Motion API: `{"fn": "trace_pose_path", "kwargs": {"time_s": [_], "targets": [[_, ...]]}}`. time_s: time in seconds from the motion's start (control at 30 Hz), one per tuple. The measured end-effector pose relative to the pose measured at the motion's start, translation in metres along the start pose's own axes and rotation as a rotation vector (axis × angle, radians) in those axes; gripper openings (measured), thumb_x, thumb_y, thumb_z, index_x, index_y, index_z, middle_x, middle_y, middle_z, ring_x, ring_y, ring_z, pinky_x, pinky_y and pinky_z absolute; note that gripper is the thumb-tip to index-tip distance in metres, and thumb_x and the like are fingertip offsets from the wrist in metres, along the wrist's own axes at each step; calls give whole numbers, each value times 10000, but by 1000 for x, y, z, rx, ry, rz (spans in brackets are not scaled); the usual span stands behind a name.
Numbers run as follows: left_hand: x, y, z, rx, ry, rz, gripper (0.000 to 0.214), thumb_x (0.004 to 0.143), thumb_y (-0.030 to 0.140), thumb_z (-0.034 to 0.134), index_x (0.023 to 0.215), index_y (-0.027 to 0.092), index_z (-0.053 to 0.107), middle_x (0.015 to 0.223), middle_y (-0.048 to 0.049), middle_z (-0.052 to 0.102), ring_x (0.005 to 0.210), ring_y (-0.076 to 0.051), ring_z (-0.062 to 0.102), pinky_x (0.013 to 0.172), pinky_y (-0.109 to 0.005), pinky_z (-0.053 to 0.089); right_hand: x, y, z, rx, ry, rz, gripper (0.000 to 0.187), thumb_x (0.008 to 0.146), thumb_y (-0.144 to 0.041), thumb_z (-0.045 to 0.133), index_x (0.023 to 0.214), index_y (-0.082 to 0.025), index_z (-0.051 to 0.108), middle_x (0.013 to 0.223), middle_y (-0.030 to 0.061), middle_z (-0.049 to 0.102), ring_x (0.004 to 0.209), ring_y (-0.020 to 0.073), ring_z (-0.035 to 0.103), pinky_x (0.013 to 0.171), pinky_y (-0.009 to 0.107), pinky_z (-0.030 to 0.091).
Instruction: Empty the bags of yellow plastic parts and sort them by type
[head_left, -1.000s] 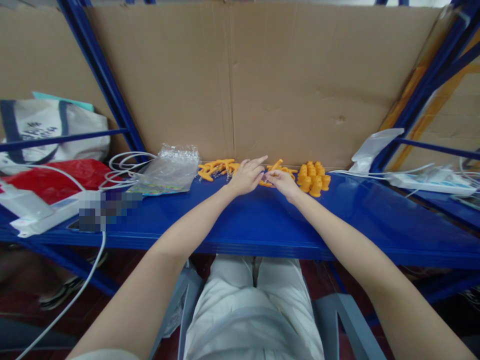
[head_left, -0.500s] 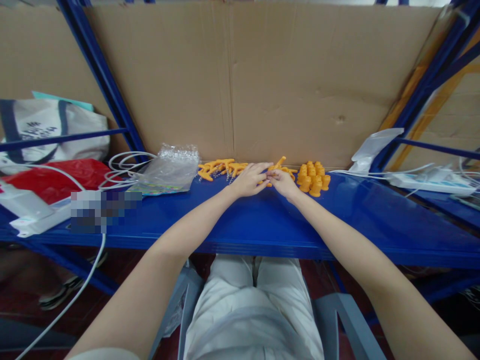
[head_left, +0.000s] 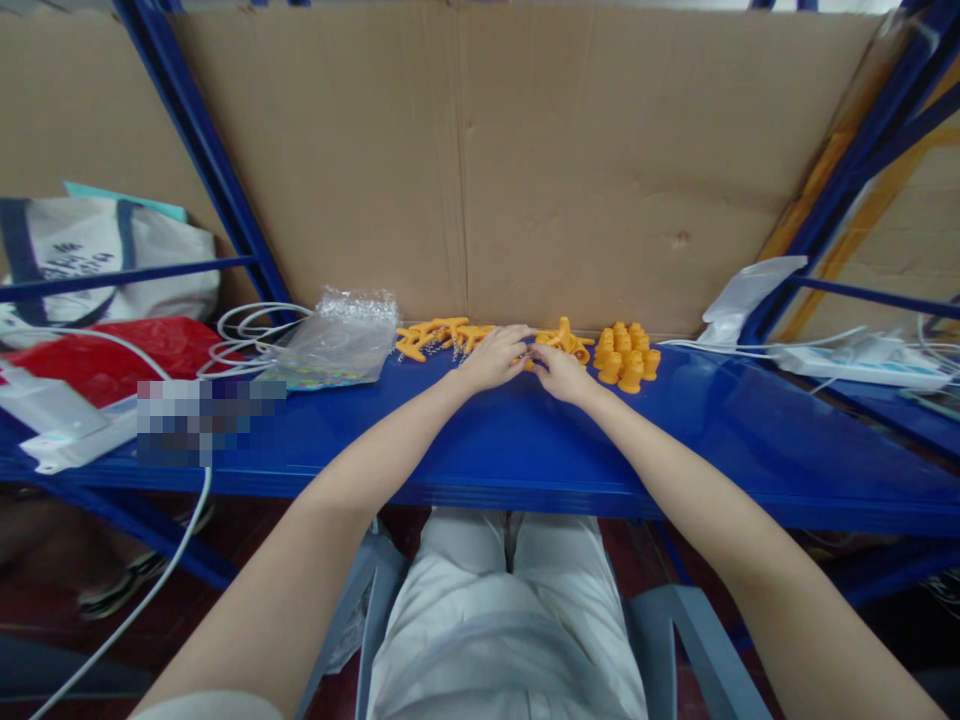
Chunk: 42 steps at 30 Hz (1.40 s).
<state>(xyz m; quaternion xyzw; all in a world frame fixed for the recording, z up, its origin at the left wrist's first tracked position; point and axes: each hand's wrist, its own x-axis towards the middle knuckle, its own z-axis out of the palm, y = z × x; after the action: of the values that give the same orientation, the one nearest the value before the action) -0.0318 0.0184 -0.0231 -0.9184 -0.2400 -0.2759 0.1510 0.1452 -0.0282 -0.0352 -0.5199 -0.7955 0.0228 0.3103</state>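
Bench (head_left: 720,430), blue: bare surface from orange cups (head_left: 630,368) rightward to white cables (head_left: 720,348); further bare strip between the forearms, open from the front edge.
Rear: cardboard panel (head_left: 600,180), upright, closing the way behind.
Left: clear plastic bag (head_left: 337,345), coiled cable (head_left: 244,335) and power strip (head_left: 67,445), obstructing.
Middle: left hand (head_left: 493,360) and right hand (head_left: 562,375), nearly touching; orange branched pieces (head_left: 450,325) beside the left.

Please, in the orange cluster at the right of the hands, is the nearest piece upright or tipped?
Upright: the nearest piece stands with its wider end on the blue table, narrower end up.
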Motion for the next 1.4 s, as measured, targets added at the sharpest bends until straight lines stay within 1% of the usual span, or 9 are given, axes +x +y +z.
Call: {"fn": "trace_pose_path", "kwargs": {"time_s": [0.13,0.33,0.47,0.57,0.77,0.93,1.1,1.2,1.4], "targets": [[0,-1,-4,46,8,-64,267,947,193,486,1001,183,748,1386,-124,642,1354,-284,534,1106,-509,421,-1,-5,-6,-17,-6,29,488,895,-110,529,1370,-195,602,1418,146,612,1336,291,562,1145,524,408],[-5,-16,-9,101,39,-234,242,931,179,513,947,166,754,1398,-137,635,1339,-301,537,1093,-511,410,0,3,-7,-52,-36,14,459,907,-216,591,1365,-205,624,1414,133,617,1360,305,540,1162,523,391],[-12,-30,-13,125,94,-366,231,921,165,521,969,183,746,1383,-125,644,1299,-299,554,1049,-500,424,-2,10,-3,-142,-168,36,467,893,-248,637,1359,-213,632,1421,137,614,1357,325,540,1135,536,411],[-16,-37,-15,157,110,-499,240,922,172,514,985,187,745,1315,-129,678,1230,-297,584,1012,-477,434,-4,11,-2,-158,-291,37,397,908,-267,634,1301,-233,676,1424,116,616,1349,307,551,1137,497,419],[-20,-42,-17,221,27,-688,293,928,207,473,1009,167,751,1182,-142,719,1158,-306,606,968,-440,442,-4,5,-7,-211,-437,67,460,971,-293,540,1405,-153,608,1524,141,515,1455,287,425,1202,419,338],[-19,-41,-17,238,-63,-743,314,940,257,472,1035,155,754,1153,-166,728,1165,-327,627,970,-438,458,-3,7,-7,-219,-442,47,461,974,-306,533,1411,-180,609,1507,107,541,1462,271,414,1213,399,324],[-18,-35,-12,254,-172,-729,358,952,272,443,1056,127,754,1150,-184,732,1161,-340,642,994,-464,460,-3,11,-6,-199,-434,31,444,972,-324,543,1392,-208,628,1489,93,562,1464,264,412,1216,418,322],[-18,-31,-10,262,-219,-720,369,968,263,417,1066,127,745,1176,-180,729,1174,-329,643,1026,-458,449,-3,9,-8,-209,-444,35,451,974,-317,543,1401,-191,620,1505,106,543,1474,264,396,1220,418,315],[-18,-27,-9,236,-246,-738,363,989,306,402,1103,149,708,1202,-160,726,1188,-311,640,1086,-460,411,-5,1,-12,-198,-455,64,470,967,-265,554,1408,-112,604,1504,161,529,1467,269,403,1226,379,298]]}}
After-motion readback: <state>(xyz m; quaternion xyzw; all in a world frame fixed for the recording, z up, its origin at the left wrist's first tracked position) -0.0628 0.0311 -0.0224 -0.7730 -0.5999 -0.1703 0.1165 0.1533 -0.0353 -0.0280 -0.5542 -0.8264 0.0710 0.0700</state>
